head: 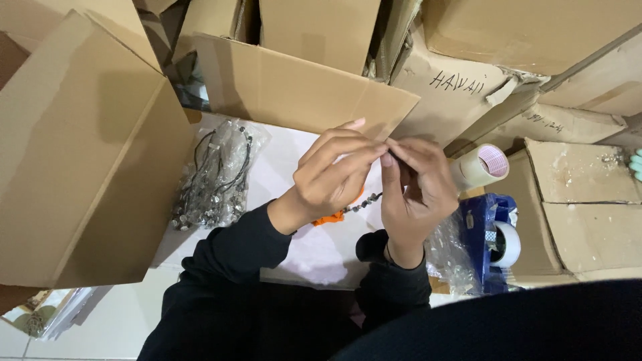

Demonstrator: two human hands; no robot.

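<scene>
My left hand [334,175] and my right hand [416,187] meet fingertip to fingertip above a white sheet [294,180] laid inside an open cardboard box [87,154]. Between them they pinch a thin dark beaded cord [364,202], which hangs down under the palms with an orange piece [329,217] at its lower end. Both arms wear dark sleeves. A clear plastic bag of dark beaded cords [217,175] lies on the white sheet to the left of my left hand.
Stacked cardboard boxes [535,40] fill the back and right. A roll of tan packing tape [480,166] sits just right of my right hand, above a blue bag [483,234] and a white tape roll [507,244]. Another crinkled clear bag [449,257] lies below.
</scene>
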